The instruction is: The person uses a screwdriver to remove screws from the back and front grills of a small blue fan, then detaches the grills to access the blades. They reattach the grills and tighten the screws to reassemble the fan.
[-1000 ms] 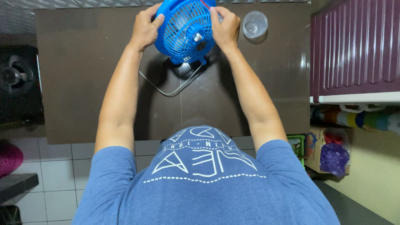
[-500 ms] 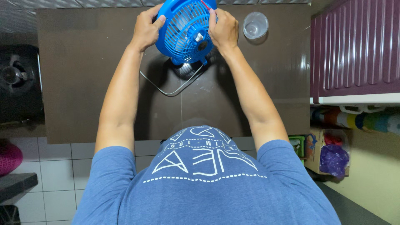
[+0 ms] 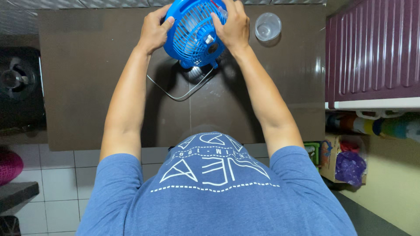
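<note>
A small blue table fan (image 3: 192, 37) with a round grille stands on a dark brown counter (image 3: 87, 87), resting on a thin metal wire stand (image 3: 175, 92). My left hand (image 3: 154, 29) grips the left rim of the fan's cage. On the right side my right hand (image 3: 234, 25) holds the cage, fingers over the grille near the centre hub. The top of the fan is cut off by the frame's edge.
A clear plastic cup (image 3: 267, 26) stands on the counter right of the fan. A maroon cabinet (image 3: 372, 52) is at the right, a gas stove (image 3: 17, 83) at the left. Bags and a box (image 3: 341, 161) sit on the floor at the right.
Both hands and the fan stay in nearly the same place; the fan has tilted slightly between my hands.
</note>
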